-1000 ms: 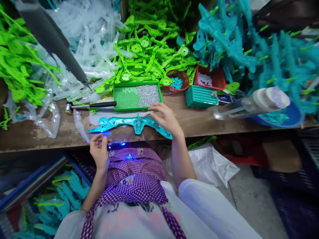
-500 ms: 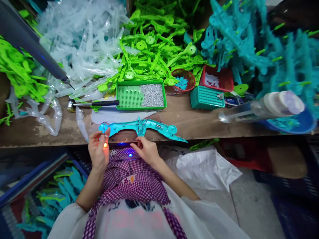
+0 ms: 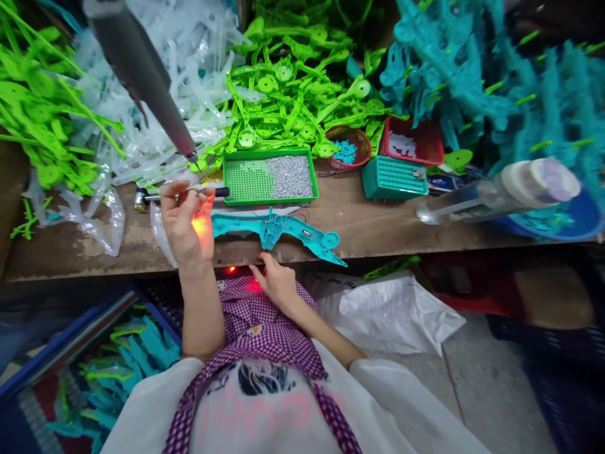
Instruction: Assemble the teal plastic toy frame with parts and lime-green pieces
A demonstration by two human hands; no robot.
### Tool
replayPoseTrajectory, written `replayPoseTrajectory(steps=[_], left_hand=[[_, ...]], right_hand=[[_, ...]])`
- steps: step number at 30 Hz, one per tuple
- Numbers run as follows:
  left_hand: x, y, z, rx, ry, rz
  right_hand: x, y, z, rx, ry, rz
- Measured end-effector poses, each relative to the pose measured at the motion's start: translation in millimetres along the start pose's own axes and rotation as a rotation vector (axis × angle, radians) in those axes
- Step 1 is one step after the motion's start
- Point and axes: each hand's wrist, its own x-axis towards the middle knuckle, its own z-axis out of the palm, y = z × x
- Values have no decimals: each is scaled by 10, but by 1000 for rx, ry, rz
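Note:
A long turquoise plastic toy piece [image 3: 278, 229] lies along the front edge of the wooden bench [image 3: 378, 221]. My left hand [image 3: 184, 222] is raised at its left end, fingers pinched on a small lit part that glows orange-red through the palm. Just above it hangs the tip of a dark grey tool [image 3: 142, 69]. My right hand [image 3: 276, 284] is low at my lap below the bench edge, fingers curled beside small red lights; what it holds, if anything, is too small to name.
A green tray [image 3: 269, 178] of small silver screws sits behind the toy piece, a black-handled hammer [image 3: 146, 198] to its left. Heaps of green, clear and turquoise plastic parts crowd the back. Small red and teal baskets [image 3: 392, 176] stand right. A crate of turquoise parts [image 3: 132, 359] is lower left.
My left hand rose from the bench edge up to the grey tool's tip. The lights at my lap turned from blue to red. My right hand stayed low at my lap.

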Motion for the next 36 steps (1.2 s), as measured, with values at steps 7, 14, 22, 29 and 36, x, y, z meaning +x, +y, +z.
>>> replayPoseTrajectory(steps=[7,14,22,29,36], left_hand=[[121,-384,-79,243,-71,27],[-78,-641,-640,1045,-518,239],[-272,-675,-768,1180,-660,344],[-267,-610,-719,1294,-717,443],[-261,-572,-676,1252,-724,398]], right_hand=[[-5,89,-350,418,110,-88],[70,643,-838,541,396,202],[804,928,-917,82,234,33],[1156,1000,-973,-48,24,-149],[1166,1106,-975,208,23,-137]])
